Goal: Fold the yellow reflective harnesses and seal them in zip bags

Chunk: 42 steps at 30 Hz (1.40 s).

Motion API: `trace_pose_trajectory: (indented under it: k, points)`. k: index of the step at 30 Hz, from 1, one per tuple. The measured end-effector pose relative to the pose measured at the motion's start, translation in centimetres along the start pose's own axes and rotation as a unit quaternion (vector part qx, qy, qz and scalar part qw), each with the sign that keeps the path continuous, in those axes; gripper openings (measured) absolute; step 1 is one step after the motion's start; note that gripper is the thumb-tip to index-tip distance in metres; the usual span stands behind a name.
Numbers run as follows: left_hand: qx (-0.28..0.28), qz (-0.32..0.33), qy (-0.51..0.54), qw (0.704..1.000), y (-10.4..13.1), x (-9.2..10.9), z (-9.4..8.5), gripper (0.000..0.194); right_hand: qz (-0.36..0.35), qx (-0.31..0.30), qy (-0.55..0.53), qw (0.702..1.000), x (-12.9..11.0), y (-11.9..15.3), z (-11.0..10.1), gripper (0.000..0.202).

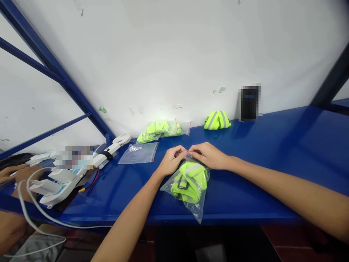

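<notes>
table: blue top [272, 145], running left to right under my work.
bag: clear plastic [198, 210], on my side of the fingertips. its far end is bunched in my grip, and the rest spreads from there toward my body.
long axis: aslant, from my fingertips back to me; the nearest corner points at the table's front edge, a little to the right of my grip. another corner sticks out to the left.
strap: yellow-green with grey bands, a loose bundle [195, 176] inside the bag, just on my side of both hands.
left hand: [171, 160] fingers and thumb pinching the gathered far end from the left.
right hand: [208, 154] pinching that same end from the right, fingertips close against the left ones. i can't tell if they touch.
nearer hand: neither clearly; both meet at the far end, with the bundle lying between my forearms.
packs: filled ones [160, 129] beyond my left hand, by the wall.
loose strap: [217, 120] beyond my right hand, well apart from it.
spare bag: flat [139, 154], left of my left hand.
buckle: dark [182, 185], on the bundle's left side.
</notes>
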<state>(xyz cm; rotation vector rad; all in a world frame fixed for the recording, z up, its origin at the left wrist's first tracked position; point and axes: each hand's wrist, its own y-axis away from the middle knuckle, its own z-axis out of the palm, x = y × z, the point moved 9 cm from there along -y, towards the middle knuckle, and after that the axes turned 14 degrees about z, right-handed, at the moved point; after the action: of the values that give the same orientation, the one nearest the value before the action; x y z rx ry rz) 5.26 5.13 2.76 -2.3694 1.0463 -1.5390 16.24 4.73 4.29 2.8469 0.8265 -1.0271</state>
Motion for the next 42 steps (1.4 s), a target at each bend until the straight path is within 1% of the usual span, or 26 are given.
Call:
trace_pose_trajectory:
  k: [10, 15, 19, 23, 29, 35, 42]
  points:
    - [-0.016, 0.013, -0.038, 0.999, -0.1, 0.7, 0.1, 0.027, -0.005, 0.003, -0.002, 1.0, 0.1, -0.2, 0.1, 0.023]
    - [-0.015, 0.02, -0.032, 0.999, 0.0, 0.6, 0.2, 0.028, 0.008, 0.005, -0.075, 0.997, 0.5, -0.4, 0.2, 0.022]
    - [-0.013, 0.001, -0.006, 1.0, 0.1, -0.3, 0.1, 0.028, 0.022, -0.01, -0.136, 0.99, 1.1, -0.6, 0.2, 0.023]
    - [-0.003, -0.011, 0.007, 1.0, 0.1, -0.8, 0.0, 0.027, 0.044, -0.015, -0.17, 0.984, 1.6, -0.9, 0.3, 0.024]
    - [0.02, -0.008, 0.003, 1.0, 0.2, -1.0, -0.5, 0.025, 0.057, -0.004, -0.161, 0.985, 2.0, -1.0, 0.3, 0.025]
    - [0.027, -0.003, -0.023, 0.999, 0.2, -0.7, -0.7, 0.024, 0.066, 0.013, -0.134, 0.989, 1.8, -1.0, 0.0, 0.021]
    - [0.029, -0.001, -0.042, 0.999, 0.0, -0.1, -0.6, 0.025, 0.046, 0.02, -0.101, 0.994, 0.9, -0.6, -0.4, 0.023]
